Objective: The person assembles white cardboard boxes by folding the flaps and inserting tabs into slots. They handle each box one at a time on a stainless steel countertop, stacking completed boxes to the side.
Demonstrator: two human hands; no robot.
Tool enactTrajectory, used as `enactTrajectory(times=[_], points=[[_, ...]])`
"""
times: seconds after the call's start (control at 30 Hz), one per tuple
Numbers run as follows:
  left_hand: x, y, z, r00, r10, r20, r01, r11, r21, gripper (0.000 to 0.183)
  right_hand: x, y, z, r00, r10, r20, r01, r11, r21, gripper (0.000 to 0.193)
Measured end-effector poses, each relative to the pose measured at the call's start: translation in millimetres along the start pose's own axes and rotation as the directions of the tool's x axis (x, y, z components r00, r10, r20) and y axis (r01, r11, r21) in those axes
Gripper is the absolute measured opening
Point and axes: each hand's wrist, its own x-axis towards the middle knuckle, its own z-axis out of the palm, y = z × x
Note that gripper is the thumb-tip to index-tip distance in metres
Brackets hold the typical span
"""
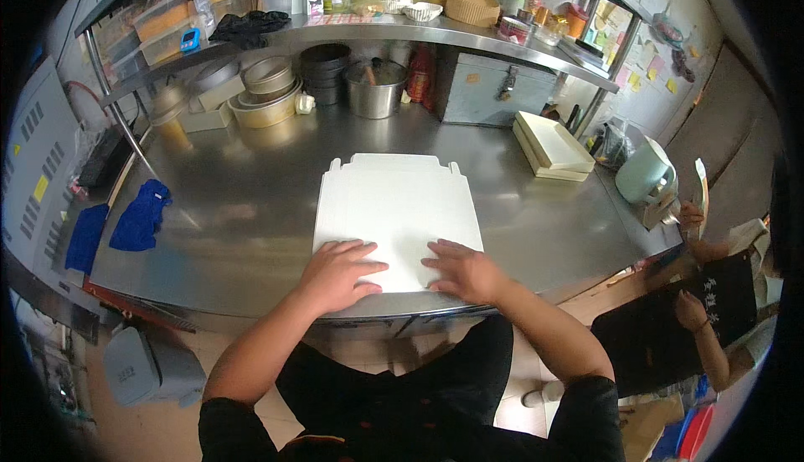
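Note:
A flat white cardboard sheet (398, 206) with notched tabs at its far edge, like an unfolded box, lies on the steel worktable (251, 227) in front of me. My left hand (342, 276) rests on its near left corner, palm down, fingers spread toward the middle. On the near right corner lies my right hand (463, 272), also flat with the fingers apart. Neither hand grips anything. The card's near edge sits close to the table's front edge, between my two hands.
Blue cloths (141, 215) lie at the left. Cake pans (266, 93), a steel pot (375, 89) and a grey metal box (496, 89) stand along the back under a loaded shelf (352, 25). Cream trays (554, 145) and a mixer (646, 173) are at right, near another person (699, 311).

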Motion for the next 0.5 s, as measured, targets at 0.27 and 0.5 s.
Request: enactTrajectory(times=[0.27,0.5], points=[[7.3,-2.6,-10.0,0.996,0.037,0.086,-0.034,0.999,-0.036,0.035,3.5,12.2,-3.7,0.999,-0.048,0.019,0.049,0.998,-0.028,0.047],[3.3,9.9,1.6,0.994,0.026,-0.108,-0.027,1.0,-0.008,0.02,6.9,-11.8,-12.6,0.985,-0.129,-0.116,0.119,0.988,-0.095,0.036]])
